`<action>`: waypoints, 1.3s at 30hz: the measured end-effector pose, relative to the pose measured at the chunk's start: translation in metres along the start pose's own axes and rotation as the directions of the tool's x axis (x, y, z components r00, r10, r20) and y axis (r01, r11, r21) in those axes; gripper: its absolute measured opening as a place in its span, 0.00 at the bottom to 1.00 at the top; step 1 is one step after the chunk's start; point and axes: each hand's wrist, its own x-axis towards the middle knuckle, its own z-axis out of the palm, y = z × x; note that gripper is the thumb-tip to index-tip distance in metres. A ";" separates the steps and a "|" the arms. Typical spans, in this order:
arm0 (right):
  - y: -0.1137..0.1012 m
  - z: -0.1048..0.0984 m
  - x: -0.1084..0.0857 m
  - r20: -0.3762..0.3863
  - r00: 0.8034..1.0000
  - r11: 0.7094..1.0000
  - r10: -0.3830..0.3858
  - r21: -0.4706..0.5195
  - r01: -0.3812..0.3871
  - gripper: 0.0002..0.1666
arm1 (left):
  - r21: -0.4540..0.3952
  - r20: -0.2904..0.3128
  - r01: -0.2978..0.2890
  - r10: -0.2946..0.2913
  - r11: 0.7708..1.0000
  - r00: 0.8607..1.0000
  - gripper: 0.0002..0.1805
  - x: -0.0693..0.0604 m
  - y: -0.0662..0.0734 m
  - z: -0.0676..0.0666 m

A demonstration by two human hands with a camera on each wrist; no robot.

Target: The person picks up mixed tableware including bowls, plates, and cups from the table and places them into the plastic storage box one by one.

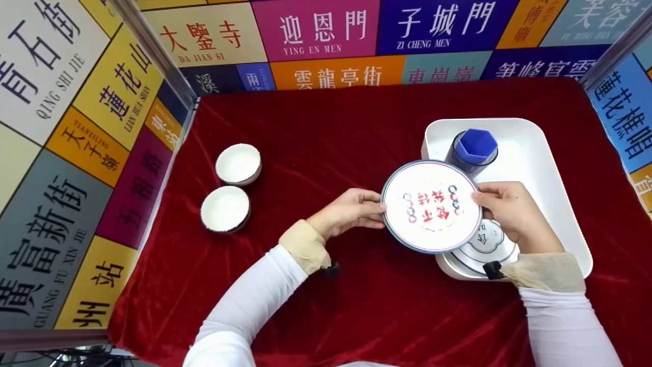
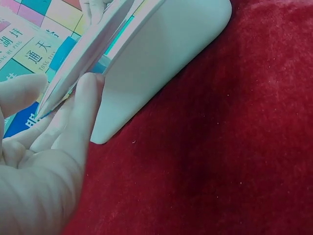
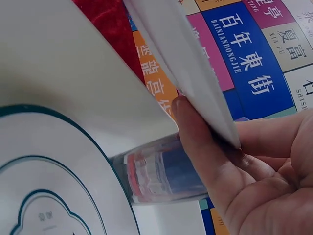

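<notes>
A round white plate (image 1: 430, 239) with a blue rim, red characters and linked-ring patterns is held between both hands, tilted over the tray's left side. My right hand (image 1: 514, 211) pinches its right edge, thumb on the printed face and fingers behind. At the left edge, my left hand (image 1: 354, 211) holds the rim between thumb and fingers. Below it, another white plate (image 3: 98, 188) with green line rings lies in the white tray (image 1: 540, 153). A see-through dark cup (image 3: 166, 171) stands at the tray's back left, with a blue hexagonal cup (image 1: 477, 145) in it.
Two white bowls with dark outsides, a rear bowl (image 1: 238, 163) and a front bowl (image 1: 225, 208), stand side by side at the left. A red velvet cloth (image 1: 326, 137) covers the table. Panels with colourful place-name signs (image 1: 321, 30) enclose the back and sides.
</notes>
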 end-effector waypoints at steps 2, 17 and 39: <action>0.001 -0.003 -0.001 -0.006 1.000 1.000 0.005 0.010 -0.005 0.28 | 0.007 0.002 -0.003 0.003 1.000 1.000 0.18 -0.001 0.000 -0.002; 0.011 -0.035 -0.001 0.004 1.000 0.999 0.003 0.044 -0.003 0.12 | 0.169 -0.112 -0.001 0.020 0.986 0.993 0.22 -0.007 -0.004 -0.025; 0.013 -0.063 0.002 -0.082 0.991 0.959 0.102 -0.257 -0.119 0.28 | 0.167 -0.189 0.014 0.018 0.986 0.982 0.17 -0.013 -0.004 -0.040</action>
